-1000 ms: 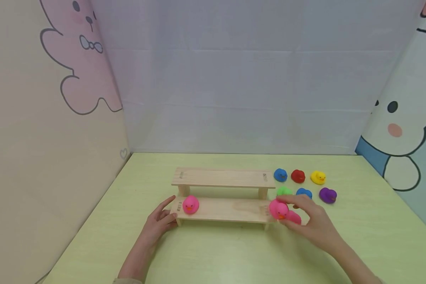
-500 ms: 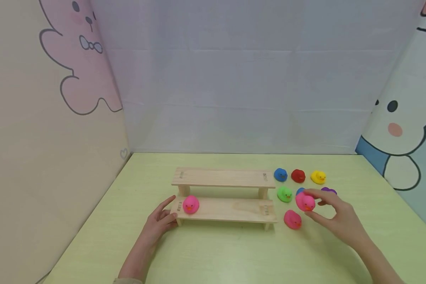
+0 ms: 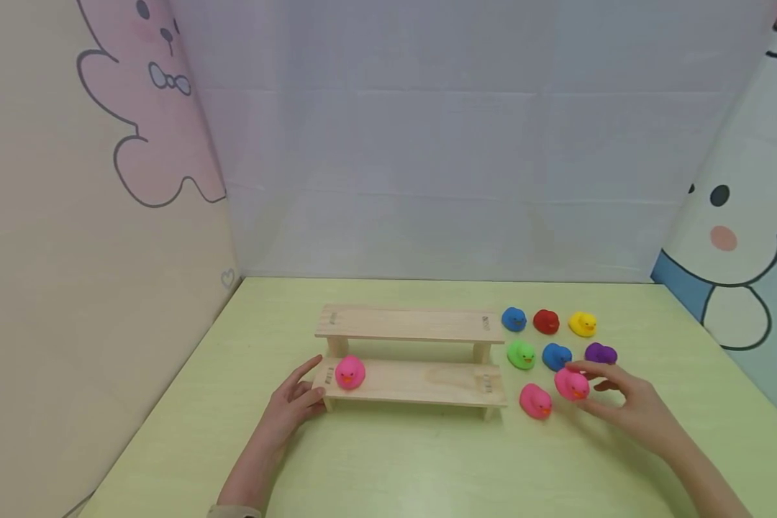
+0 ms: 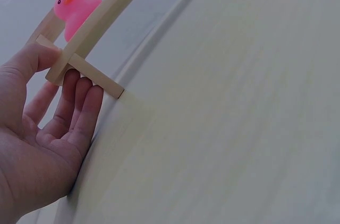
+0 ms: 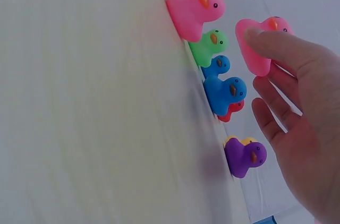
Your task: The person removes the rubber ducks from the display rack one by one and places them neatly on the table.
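Note:
A two-tier wooden shelf (image 3: 401, 381) stands mid-table, with one pink rubber duck (image 3: 350, 373) on the left of its lower board. My left hand (image 3: 290, 409) grips that board's left end; the left wrist view has the thumb on top and fingers curled beneath. Between thumb and fingertips, my right hand (image 3: 634, 406) pinches another pink rubber duck (image 5: 257, 43), raised off the table in the right wrist view. Just left of it, a third pink duck (image 3: 535, 401) sits on the table near the shelf's right end.
Behind the right hand stand a green duck (image 3: 521, 354), a blue duck (image 3: 557, 356) and a purple duck (image 3: 601, 353). Farther back are another blue duck (image 3: 514, 319), a red duck (image 3: 547, 321) and a yellow duck (image 3: 583, 324). Fabric walls enclose the table (image 3: 395, 460).
My right hand has carried the pinched pink duck rightward from the shelf's right end, then slightly lower, past the pink duck on the table. The left hand keeps its hold on the shelf.

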A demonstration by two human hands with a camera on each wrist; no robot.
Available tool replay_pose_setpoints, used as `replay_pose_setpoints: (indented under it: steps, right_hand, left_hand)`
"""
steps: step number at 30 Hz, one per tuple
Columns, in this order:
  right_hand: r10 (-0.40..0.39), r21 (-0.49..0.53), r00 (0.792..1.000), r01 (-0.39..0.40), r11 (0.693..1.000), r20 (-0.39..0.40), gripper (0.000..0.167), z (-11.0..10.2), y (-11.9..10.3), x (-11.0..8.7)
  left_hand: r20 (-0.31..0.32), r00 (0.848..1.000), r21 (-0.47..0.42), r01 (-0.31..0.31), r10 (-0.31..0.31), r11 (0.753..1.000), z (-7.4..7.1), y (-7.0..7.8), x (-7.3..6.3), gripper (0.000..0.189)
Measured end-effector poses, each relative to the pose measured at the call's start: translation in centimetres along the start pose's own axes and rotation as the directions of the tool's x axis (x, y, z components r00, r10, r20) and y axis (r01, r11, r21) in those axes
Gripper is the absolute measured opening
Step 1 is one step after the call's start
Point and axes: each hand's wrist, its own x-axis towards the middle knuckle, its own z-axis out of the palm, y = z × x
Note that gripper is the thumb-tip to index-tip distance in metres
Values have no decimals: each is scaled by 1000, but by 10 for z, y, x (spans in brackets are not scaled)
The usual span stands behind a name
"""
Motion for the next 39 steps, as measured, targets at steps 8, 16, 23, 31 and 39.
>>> replay_pose_setpoints:
  steps: [8,16,23,31,39]
  right_hand:
    - [79,9,991,-80,997,105,49,-1,12,-2]
    - [163,17,954,-172,985,253,51,-3,16,-1]
    - [150,62,940,-177,982,306,53,-6,25,2]
    - [106,126,932,-158,979,346,54,-9,32,2]
    - [105,146,927,-167,975,360,56,-9,36,2]
  left_hand:
    - [7,1000,-2,-11,11,1000,-1,-1,1,58]
    - [-6,1000,-1,3,-3,1000,0,-1,1,58]
    - [-14,1000,11,4,-4,1000,1,0,1,57]
    - [-12,1000,19,9,-8,1000,1,0,0,57]
    - [-9,1000,14,2,-2,1000,1,0,1,57]
